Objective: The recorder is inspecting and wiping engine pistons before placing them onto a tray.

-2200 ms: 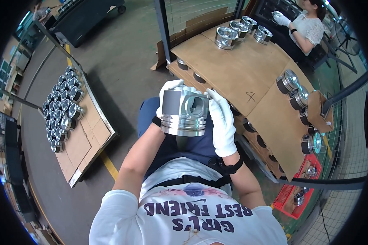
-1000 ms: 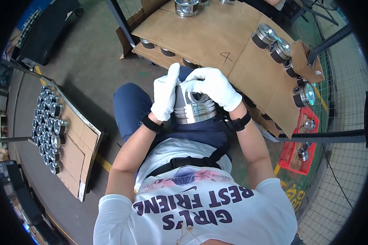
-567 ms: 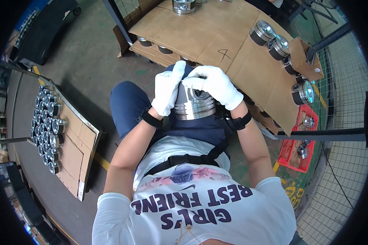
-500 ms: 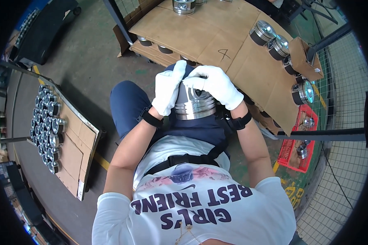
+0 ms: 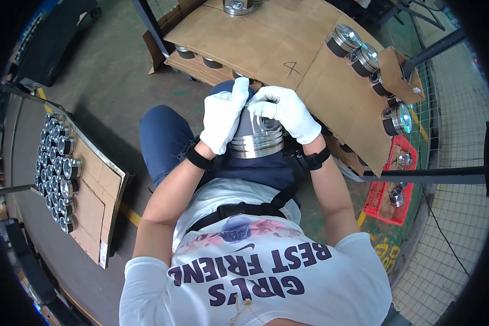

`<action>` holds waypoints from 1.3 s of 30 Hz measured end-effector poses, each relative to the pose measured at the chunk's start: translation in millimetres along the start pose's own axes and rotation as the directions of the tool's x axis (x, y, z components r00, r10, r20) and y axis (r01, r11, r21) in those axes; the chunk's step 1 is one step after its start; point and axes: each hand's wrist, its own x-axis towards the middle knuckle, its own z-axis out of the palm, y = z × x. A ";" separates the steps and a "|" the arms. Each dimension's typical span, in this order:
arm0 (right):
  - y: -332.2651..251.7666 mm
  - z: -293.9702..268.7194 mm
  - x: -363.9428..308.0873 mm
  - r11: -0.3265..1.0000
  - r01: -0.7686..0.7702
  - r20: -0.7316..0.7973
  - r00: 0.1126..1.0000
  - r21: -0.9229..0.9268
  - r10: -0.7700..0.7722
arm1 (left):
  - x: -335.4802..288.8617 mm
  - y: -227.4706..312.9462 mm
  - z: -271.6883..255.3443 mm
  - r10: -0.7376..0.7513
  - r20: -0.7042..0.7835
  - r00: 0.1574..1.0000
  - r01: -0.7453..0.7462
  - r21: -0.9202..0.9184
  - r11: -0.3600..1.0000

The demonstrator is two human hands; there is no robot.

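Fisheye view downward from head height

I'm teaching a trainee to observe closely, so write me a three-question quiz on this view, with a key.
1. What do the left hand and right hand hold together?
2. True or false: both hands are bare.
3. On which side of the person is the red crate? A) left B) right C) straight ahead

Key: 1. A metal piston. 2. False; both wear white gloves. 3. B.

Cardboard-topped stand (image 5: 271, 43), metal pistons (image 5: 339, 46) along its edges, cardboard-lined cart (image 5: 95, 187) bearing clustered pistons (image 5: 70, 168), red crate (image 5: 374, 201) on floor (image 5: 114, 81)
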 end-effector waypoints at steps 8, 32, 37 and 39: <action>7.4 -1.6 -5.2 0.995 -0.014 -0.005 1.000 0.102 0.015 | -3.2 14.4 1.3 0.189 0.049 0.981 -0.194 0.180 0.964; -77.0 -161.8 -123.3 0.891 -0.085 -0.719 0.628 -0.445 -0.299 | 4.2 22.0 -1.9 -0.270 0.015 0.963 0.270 -0.019 0.963; -94.8 -249.4 -176.6 0.913 -0.106 -0.888 0.300 -0.393 -0.348 | 2.6 38.2 -2.5 -0.410 -0.009 0.912 0.406 -0.115 0.906; -104.5 -275.2 -170.1 0.883 -0.147 -0.871 0.299 -0.446 -0.390 | 1.8 39.7 -0.5 -0.424 -0.021 0.905 0.420 -0.104 0.901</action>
